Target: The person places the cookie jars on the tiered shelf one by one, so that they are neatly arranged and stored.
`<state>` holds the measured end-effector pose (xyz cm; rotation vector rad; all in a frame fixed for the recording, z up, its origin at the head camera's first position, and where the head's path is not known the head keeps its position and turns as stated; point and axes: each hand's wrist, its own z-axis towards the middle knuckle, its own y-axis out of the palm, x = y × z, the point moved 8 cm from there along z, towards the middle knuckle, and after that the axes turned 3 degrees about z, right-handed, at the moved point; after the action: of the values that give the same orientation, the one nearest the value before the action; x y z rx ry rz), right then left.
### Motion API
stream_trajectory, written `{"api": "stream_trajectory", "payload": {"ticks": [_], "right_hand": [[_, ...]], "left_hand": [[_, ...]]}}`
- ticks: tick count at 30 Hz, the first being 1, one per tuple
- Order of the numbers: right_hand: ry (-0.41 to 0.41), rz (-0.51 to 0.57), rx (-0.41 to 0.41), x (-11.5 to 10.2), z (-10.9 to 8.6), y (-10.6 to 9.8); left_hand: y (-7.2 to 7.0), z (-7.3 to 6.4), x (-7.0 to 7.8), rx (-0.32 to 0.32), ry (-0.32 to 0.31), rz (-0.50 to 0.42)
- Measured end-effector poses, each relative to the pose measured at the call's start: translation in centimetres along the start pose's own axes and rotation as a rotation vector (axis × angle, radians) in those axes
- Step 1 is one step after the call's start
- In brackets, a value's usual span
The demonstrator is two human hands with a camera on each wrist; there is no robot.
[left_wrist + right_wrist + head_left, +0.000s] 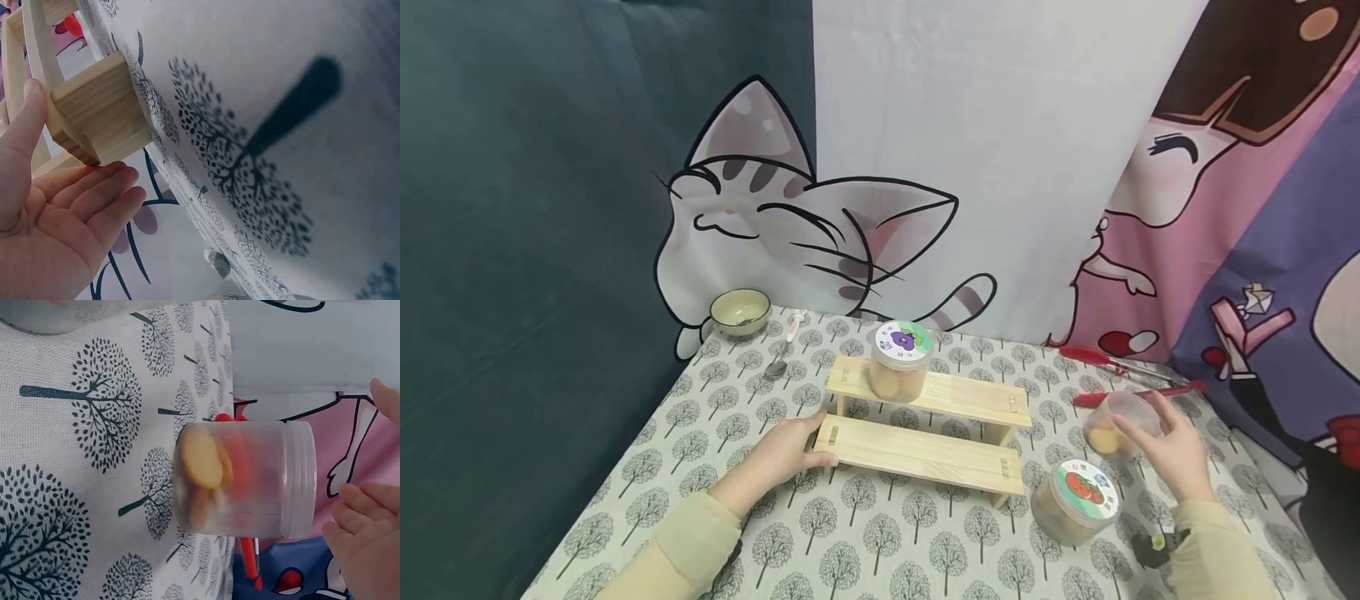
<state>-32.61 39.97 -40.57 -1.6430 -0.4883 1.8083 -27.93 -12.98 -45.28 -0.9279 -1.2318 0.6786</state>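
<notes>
My left hand (781, 457) holds the left end of the lower board of a two-step wooden shelf (917, 454), thumb at one edge and fingertips at the other, as the left wrist view shows. A lidless clear plastic jar (269, 481) with several yellowish rounded pieces inside stands upright on the cloth at the right. Beside its rim, my right hand (1180, 454) has its fingers spread, apart from the jar in the right wrist view. A jar with a tomato-picture lid (1075, 504) stands nearer me. On the upper step sits a jar with a purple-vegetable lid (900, 367).
A pale bowl (740, 313) stands at the back left, and a spoon (777, 367) lies near it. Behind the lidless jar lie red-handled utensils (1084, 356). A printed curtain (1000, 167) hangs along the back of the tree-patterned cloth (880, 542).
</notes>
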Motion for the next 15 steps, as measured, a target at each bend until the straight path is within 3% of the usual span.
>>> {"api": "stream_trajectory", "payload": {"ticks": [9,15], "right_hand": [[0.048,-0.037,0.017,1.0,0.2,0.0],[0.127,-0.084,0.005,2.2,0.3,0.2]], "left_hand": [[-0.1,-0.1,0.1,0.006,0.015,0.003],[0.0,0.0,0.0,0.004,0.014,0.015]]}}
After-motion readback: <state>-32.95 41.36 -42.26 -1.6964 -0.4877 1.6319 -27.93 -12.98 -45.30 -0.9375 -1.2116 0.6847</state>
